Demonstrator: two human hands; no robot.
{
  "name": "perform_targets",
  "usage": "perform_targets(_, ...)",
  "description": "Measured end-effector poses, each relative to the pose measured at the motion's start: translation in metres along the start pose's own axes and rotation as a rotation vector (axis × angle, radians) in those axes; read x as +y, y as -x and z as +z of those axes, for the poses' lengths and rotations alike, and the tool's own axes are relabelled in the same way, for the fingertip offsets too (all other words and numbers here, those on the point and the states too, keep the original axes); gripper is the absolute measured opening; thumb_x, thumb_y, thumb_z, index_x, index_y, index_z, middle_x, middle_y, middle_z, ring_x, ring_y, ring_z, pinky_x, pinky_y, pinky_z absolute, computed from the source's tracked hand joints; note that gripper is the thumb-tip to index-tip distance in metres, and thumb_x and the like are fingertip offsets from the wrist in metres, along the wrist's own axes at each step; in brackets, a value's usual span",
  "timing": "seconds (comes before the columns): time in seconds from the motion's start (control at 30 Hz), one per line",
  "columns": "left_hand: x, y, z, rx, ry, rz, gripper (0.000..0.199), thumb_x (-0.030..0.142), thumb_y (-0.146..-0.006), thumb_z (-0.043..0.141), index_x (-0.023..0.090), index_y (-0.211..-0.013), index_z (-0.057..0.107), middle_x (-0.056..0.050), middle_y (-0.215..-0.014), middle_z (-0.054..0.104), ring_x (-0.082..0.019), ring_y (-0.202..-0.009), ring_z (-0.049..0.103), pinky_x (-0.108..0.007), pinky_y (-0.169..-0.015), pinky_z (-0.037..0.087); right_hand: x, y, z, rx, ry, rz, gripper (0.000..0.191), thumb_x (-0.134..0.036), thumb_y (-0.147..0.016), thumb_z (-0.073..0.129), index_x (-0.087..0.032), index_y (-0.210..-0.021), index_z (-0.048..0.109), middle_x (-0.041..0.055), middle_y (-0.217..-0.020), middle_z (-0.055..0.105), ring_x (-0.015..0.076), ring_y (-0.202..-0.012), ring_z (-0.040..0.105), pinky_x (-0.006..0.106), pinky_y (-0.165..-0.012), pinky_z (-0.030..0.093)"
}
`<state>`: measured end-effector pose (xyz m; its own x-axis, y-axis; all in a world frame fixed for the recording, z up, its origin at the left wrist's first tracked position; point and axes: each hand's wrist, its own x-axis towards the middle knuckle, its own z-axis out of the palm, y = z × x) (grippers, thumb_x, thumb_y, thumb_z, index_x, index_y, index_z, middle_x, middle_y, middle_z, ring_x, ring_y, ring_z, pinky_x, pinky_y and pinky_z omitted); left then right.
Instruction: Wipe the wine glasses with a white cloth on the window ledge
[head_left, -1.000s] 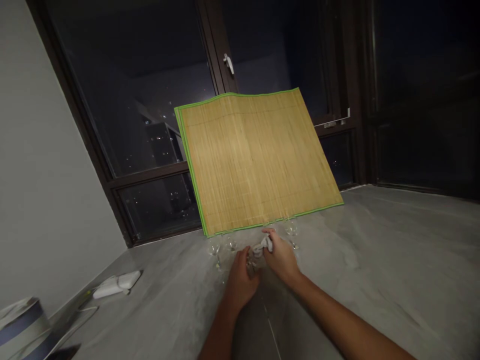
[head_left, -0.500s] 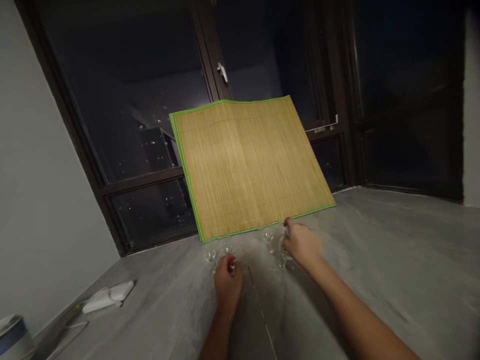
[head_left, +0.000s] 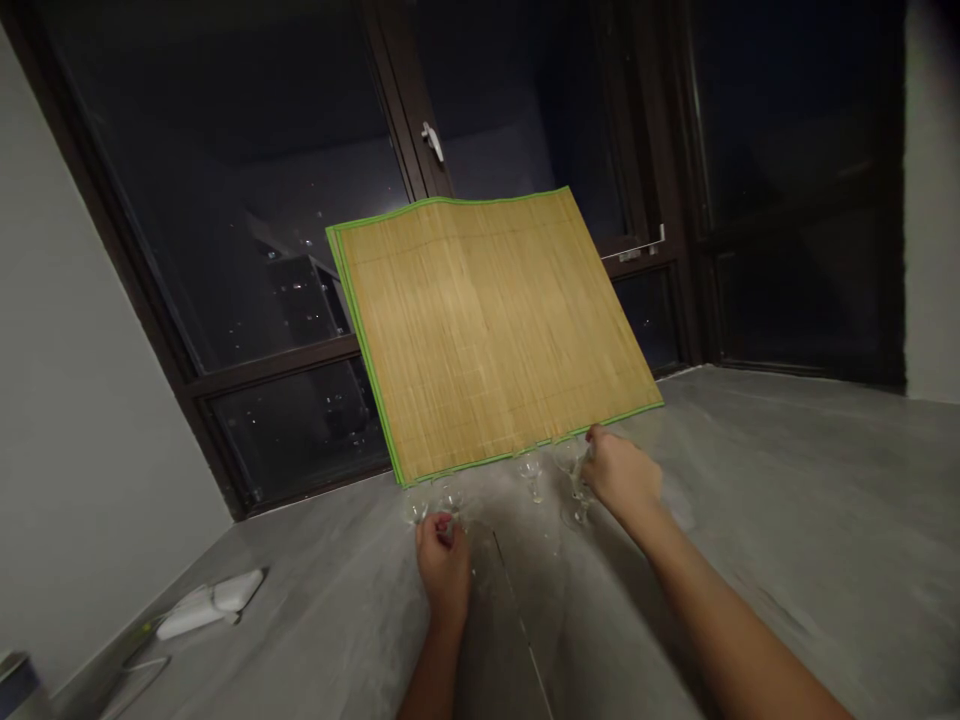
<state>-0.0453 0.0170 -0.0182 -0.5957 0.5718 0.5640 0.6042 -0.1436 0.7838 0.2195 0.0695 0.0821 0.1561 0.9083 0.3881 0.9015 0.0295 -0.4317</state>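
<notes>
Head view: hands are now parted, no longer bunched together. Left hand's [head_left: 446, 578] fingers are curled by clear stemmed glasses [head_left: 451, 494], right hand's [head_left: 626, 482] by another clear glass [head_left: 570, 456]; grips can't be confirmed. All glassware is set on grey marbled surface [head_left: 787, 490].

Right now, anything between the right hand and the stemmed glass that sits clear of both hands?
Yes: at least one other glass, at the right hand's fingers, lies between it and the free-standing glass. Contact with the fingers is unclear.
</notes>
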Motion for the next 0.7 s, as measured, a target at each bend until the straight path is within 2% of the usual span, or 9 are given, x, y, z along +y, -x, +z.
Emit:
perform_targets(0.1,-0.002,-0.001,0.002,0.024,0.042,-0.023,0.018,0.03,-0.075,0.058,0.019,-0.089,0.06,0.001,-0.083,0.056,-0.013,-0.067,0.053,-0.028,-0.069,0.044,-0.001,-0.002,0.005,0.014,0.011,-0.01,0.036,-0.014,-0.082,0.047,-0.018,-0.115,0.059,0.0162,-0.094,0.07,0.0293,-0.085,0.069,0.03,-0.061,0.042)
perform_targets(0.33,-0.01,-0.005,0.005,0.147,0.184,-0.168,0.024,0.028,-0.067,0.067,0.02,-0.088,0.057,0.004,-0.078,0.056,-0.012,-0.062,0.051,-0.026,-0.064,0.042,-0.007,-0.002,0.009,0.022,0.03,-0.092,0.037,-0.015,-0.082,0.045,-0.02,-0.118,0.057,0.0144,-0.098,0.069,0.0276,-0.09,0.068,0.028,-0.061,0.041)
perform_targets(0.5,-0.013,-0.005,0.006,0.138,0.163,-0.16,0.024,0.025,-0.068,0.065,0.02,-0.09,0.057,0.003,-0.08,0.055,-0.012,-0.063,0.052,-0.026,-0.064,0.042,-0.007,-0.002,0.009,0.041,0.029,-0.133,0.038,-0.014,-0.079,0.046,-0.019,-0.115,0.057,0.014,-0.097,0.07,0.0274,-0.09,0.068,0.029,-0.061,0.04)
perform_targets(0.7,-0.014,-0.004,0.007,0.125,0.133,-0.159,0.026,0.022,-0.07,0.064,0.021,-0.095,0.057,0.002,-0.084,0.056,-0.012,-0.067,0.053,-0.027,-0.068,0.044,-0.003,-0.002,0.005,0.001,0.039,-0.052,0.04,-0.014,-0.078,0.047,-0.021,-0.115,0.059,0.0144,-0.093,0.07,0.0296,-0.084,0.069,0.029,-0.057,0.039)
